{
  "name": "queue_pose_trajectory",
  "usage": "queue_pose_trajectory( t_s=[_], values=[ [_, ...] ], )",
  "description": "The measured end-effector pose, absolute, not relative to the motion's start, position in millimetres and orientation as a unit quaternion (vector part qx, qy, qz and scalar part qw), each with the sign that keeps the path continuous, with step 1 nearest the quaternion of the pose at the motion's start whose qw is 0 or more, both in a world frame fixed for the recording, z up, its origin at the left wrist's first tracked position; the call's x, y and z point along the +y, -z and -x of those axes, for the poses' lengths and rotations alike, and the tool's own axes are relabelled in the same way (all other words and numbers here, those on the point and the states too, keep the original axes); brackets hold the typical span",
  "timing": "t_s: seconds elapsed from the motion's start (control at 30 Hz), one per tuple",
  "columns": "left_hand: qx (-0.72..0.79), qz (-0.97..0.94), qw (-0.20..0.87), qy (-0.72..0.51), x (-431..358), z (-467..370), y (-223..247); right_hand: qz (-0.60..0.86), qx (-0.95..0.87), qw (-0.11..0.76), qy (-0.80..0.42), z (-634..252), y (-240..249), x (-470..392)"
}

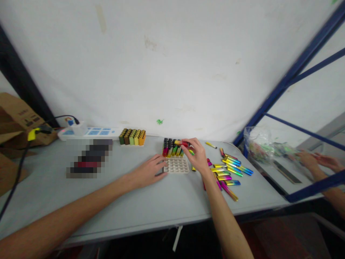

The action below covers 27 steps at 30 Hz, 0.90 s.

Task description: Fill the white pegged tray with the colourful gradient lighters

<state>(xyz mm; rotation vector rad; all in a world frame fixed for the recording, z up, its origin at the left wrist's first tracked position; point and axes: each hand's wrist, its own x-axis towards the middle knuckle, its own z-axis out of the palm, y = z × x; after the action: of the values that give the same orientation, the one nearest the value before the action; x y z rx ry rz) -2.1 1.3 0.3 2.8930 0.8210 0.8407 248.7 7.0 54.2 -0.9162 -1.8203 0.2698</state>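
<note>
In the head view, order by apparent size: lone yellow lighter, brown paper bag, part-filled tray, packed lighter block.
Largest to smallest:
brown paper bag
part-filled tray
packed lighter block
lone yellow lighter

The tray [176, 166] lies between a packed block [132, 137], left, and what seem scattered lighters [224, 177], right.

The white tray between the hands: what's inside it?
Coloured, dark-topped pieces stand upright in its rear rows; the front sockets look unfilled. The right hand and held piece hide part of the rear right.
</note>
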Motion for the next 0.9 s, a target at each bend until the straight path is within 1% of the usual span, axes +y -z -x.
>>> queue_pose_trajectory(
  t_s=[0.3, 0.47, 0.9],
  values=[
    [0.261, -0.928, 0.011, -0.266, 3, 3, 2, 0.404, -0.819, 0.402, -0.07, -245, -52, 4],
    [0.263, -0.927, 0.005, -0.267, 2, 2, 2, 0.419, -0.832, 0.356, -0.078, -243, -45, 8],
    [0.265, -0.927, 0.015, -0.267, 3, 3, 2, 0.405, -0.821, 0.393, -0.085, -245, -40, 13]
  ],
)
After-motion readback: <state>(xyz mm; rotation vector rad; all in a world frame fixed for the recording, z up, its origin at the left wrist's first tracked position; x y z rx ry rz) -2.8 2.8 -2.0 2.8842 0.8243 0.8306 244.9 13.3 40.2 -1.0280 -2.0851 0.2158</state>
